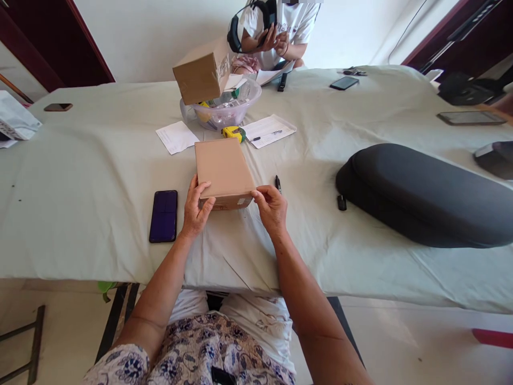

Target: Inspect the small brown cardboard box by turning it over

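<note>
A closed brown cardboard box rests on the cloth-covered table in front of me, its top flat and its near side showing tape and a small pale label. My left hand grips the near left corner, thumb against the front and fingers along the left side and top edge. At the near right corner, my right hand pinches the edge with thumb and forefinger; whether a bit of tape is between them is too small to tell. Just beyond that hand lies a black marker. A dark phone lies left of my left hand.
Behind the box are a yellow tape measure, papers and a filled plastic basin with another cardboard box on it. A large black case occupies the right. Across the table, a person handles a dark object.
</note>
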### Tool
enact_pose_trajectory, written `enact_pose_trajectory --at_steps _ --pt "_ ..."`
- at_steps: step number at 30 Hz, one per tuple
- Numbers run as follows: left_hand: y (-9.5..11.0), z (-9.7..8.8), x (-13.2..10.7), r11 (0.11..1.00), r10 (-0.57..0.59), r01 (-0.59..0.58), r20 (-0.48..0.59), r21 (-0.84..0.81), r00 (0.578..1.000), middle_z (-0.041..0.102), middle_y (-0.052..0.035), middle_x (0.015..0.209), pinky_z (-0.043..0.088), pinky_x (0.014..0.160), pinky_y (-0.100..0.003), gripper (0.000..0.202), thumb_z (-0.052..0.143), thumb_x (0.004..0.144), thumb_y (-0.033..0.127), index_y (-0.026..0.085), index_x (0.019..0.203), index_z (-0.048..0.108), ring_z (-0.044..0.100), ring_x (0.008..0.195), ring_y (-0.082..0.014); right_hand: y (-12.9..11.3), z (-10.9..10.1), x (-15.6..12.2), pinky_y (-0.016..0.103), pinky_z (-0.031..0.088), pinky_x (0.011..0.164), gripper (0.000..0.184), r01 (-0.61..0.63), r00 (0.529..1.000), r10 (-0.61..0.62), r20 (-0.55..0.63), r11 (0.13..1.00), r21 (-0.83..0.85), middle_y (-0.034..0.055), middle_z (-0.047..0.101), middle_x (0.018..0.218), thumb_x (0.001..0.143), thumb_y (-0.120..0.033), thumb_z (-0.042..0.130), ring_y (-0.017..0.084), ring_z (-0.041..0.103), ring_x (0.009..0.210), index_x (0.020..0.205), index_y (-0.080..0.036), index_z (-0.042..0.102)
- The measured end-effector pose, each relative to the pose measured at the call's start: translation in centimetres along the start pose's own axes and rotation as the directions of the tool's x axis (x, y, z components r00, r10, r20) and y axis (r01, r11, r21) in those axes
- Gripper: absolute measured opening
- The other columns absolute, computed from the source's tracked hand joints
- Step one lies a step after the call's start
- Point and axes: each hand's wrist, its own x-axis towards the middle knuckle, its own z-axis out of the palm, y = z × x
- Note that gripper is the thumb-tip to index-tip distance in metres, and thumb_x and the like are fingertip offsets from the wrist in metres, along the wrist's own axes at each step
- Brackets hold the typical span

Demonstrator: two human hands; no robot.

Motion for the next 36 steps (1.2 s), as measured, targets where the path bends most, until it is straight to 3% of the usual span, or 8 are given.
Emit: enact_pose_trajectory --at_steps 7,13,19,22,24,30,33,36 --pt "-0.1 0.4 0.0 0.998 -0.014 0.006 -0.128 -0.062 0.992 0.052 -0.0133 0.154 0.041 0.121 -0.043 0.054 0.063 0.088 0.066 0.024 0.122 0.066 0.047 0.147 -0.0283 0.3 0.1 -0.1 0.029 0.048 0.066 0.043 0.043 0.999 -0.043 -0.013 0.997 0.067 0.0005 0.065 0.080 0.085 -0.066 0.069 0.013 0.056 0.067 0.090 -0.023 0.071" --pt "-0.2 0.2 0.2 0.981 -0.091 0.041 -0.259 -0.192 0.962 0.064 -0.0117 0.136 0.045 0.115 -0.039 0.059 0.065 0.084 0.069 0.023 0.120 0.066 0.058 0.133 -0.0260 -0.2 0.0 0.1 0.031 0.053 0.068 0.042 0.133 0.991 -0.133 -0.019 0.991 -0.011 0.0043 0.069 0.095 0.087 -0.065 0.067 0.015 0.060 0.073 0.098 -0.025 0.075" --pt "0.0 0.3 0.3 0.920 -0.257 0.139 -0.295 -0.366 0.920 0.064 -0.0093 0.125 0.054 0.081 -0.027 0.069 0.064 0.079 0.077 0.025 0.124 0.060 0.064 0.108 -0.0212 0.0 0.2 0.0 0.031 0.054 0.068 0.048 0.092 0.995 -0.094 0.038 0.995 0.029 0.0060 0.068 0.104 0.089 -0.066 0.063 0.014 0.060 0.074 0.114 -0.026 0.073" --pt "0.3 0.7 0.1 0.865 -0.326 0.185 -0.244 -0.466 0.913 0.061 -0.0077 0.124 0.044 0.059 -0.020 0.070 0.066 0.076 0.079 0.028 0.123 0.060 0.063 0.097 -0.0175 -0.2 0.3 -0.2 0.031 0.052 0.066 0.048 0.068 0.996 -0.077 0.054 0.987 0.144 0.0015 0.063 0.087 0.092 -0.065 0.060 0.014 0.058 0.069 0.121 -0.027 0.068" --pt "0.4 1.0 0.0 0.834 -0.355 0.224 -0.180 -0.505 0.917 0.061 -0.0069 0.121 0.039 0.054 -0.019 0.070 0.067 0.075 0.080 0.030 0.123 0.059 0.062 0.093 -0.0162 -0.4 0.4 -0.3 0.030 0.052 0.064 0.049 0.066 0.997 -0.075 0.037 0.978 0.197 -0.0007 0.058 0.079 0.093 -0.065 0.057 0.014 0.057 0.066 0.124 -0.027 0.064" --pt "1.1 1.8 -0.2 0.746 -0.395 0.260 -0.094 -0.614 0.914 0.064 -0.0060 0.116 0.045 0.060 -0.019 0.068 0.071 0.073 0.077 0.031 0.121 0.057 0.063 0.092 -0.0157 -0.5 0.7 -0.5 0.032 0.054 0.062 0.067 0.107 0.993 -0.114 0.034 0.982 0.153 0.0035 0.061 0.090 0.092 -0.070 0.055 0.016 0.058 0.069 0.143 -0.028 0.049" --pt "1.7 2.3 -0.1 0.575 -0.452 0.305 0.016 -0.759 0.892 0.063 -0.0063 0.131 0.057 0.081 -0.030 0.063 0.072 0.076 0.073 0.031 0.120 0.054 0.065 0.108 -0.0197 0.0 1.2 -0.9 0.031 0.055 0.063 0.078 0.127 0.976 -0.140 0.164 0.988 0.088 0.0068 0.062 0.110 0.088 -0.063 0.067 0.016 0.063 0.077 0.153 -0.030 0.038" --pt "2.0 2.6 0.1 0.442 -0.494 0.341 0.092 -0.829 0.864 0.061 -0.0079 0.138 0.060 0.090 -0.038 0.063 0.077 0.074 0.068 0.029 0.118 0.054 0.065 0.114 -0.0227 0.5 1.5 -1.3 0.031 0.056 0.065 0.079 0.161 0.956 -0.160 0.247 0.987 0.014 0.0071 0.059 0.113 0.088 -0.063 0.068 0.016 0.063 0.080 0.154 -0.030 0.039"
